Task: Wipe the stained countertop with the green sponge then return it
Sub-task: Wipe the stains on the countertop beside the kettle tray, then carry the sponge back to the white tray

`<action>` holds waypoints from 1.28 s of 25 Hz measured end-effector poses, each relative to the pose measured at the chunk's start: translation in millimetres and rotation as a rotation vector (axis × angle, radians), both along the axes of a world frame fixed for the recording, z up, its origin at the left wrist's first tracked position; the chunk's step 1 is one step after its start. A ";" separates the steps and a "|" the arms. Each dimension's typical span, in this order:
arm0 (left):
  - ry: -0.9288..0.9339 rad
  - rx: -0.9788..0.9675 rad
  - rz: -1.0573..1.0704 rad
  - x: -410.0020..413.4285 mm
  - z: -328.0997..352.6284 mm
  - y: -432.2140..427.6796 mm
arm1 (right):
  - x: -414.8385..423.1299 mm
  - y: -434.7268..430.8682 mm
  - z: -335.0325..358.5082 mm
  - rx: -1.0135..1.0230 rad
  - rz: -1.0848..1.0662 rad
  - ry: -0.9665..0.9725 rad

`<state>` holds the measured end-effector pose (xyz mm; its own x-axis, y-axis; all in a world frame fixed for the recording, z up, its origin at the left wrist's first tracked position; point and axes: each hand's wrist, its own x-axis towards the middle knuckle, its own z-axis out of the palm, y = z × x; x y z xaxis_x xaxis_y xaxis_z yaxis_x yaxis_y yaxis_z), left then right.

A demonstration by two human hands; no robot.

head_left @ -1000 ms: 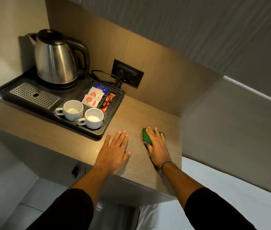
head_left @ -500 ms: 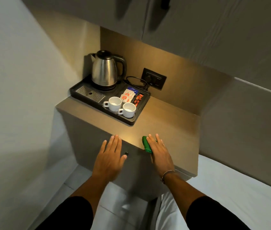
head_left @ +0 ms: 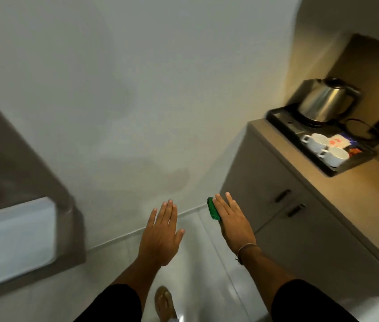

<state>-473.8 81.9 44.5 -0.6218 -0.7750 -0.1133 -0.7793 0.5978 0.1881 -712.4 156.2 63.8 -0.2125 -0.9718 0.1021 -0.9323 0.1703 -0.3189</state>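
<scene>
My right hand (head_left: 231, 220) is held out in the air over the floor, palm down, with the green sponge (head_left: 213, 209) gripped under its fingers; only the sponge's left edge shows. My left hand (head_left: 160, 233) floats beside it, flat, fingers apart and holding nothing. The wooden countertop (head_left: 351, 194) lies off to the right, well away from both hands. No stain is visible on it from here.
A black tray (head_left: 337, 169) on the countertop carries a steel kettle (head_left: 325, 101), two white cups (head_left: 332, 154) and sachets. Below are cabinet doors with dark handles (head_left: 282, 196). A white wall is ahead, a bed corner (head_left: 16, 242) at left, my sandalled foot (head_left: 164, 303) on the tiled floor.
My view has swung left and back from the countertop. Both hands came off the counter; the right hand lifted the sponge away with it and now holds it over the floor.
</scene>
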 end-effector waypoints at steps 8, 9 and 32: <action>-0.038 -0.018 0.390 248.1 -8.3 -9.3 | 241.1 -82.1 -15.2 0.034 0.398 -0.027; -0.051 -0.016 0.415 270.7 -9.7 -14.8 | 267.1 -91.7 -17.8 0.040 0.433 -0.024; -0.082 0.075 0.456 493.8 -95.8 -136.8 | 564.6 -244.0 -140.5 0.351 0.534 0.089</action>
